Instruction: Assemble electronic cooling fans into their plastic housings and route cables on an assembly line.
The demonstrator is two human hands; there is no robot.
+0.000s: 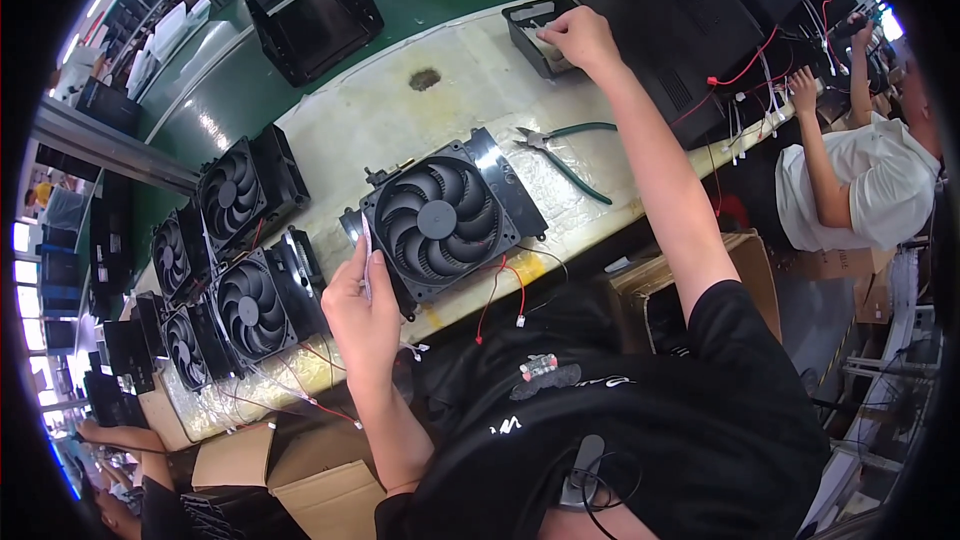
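Observation:
A black cooling fan unit with a metal bracket lies on the workbench in front of me. At its left edge, my left hand pinches a thin pale strip, perhaps a cable; its exact kind is unclear. White connectors hang below that hand. My right arm reaches to the far side, where my right hand is closed in a pinch over a small black bin. What those fingertips hold, if anything, is too small to make out. Green-handled cutting pliers lie open between the fan unit and my right forearm.
Several more fan units stand at the left. A black bracket frame sits on the green surface behind. Large black housings with trailing wires occupy the far right. A co-worker works beyond them. Cardboard boxes stand below the bench.

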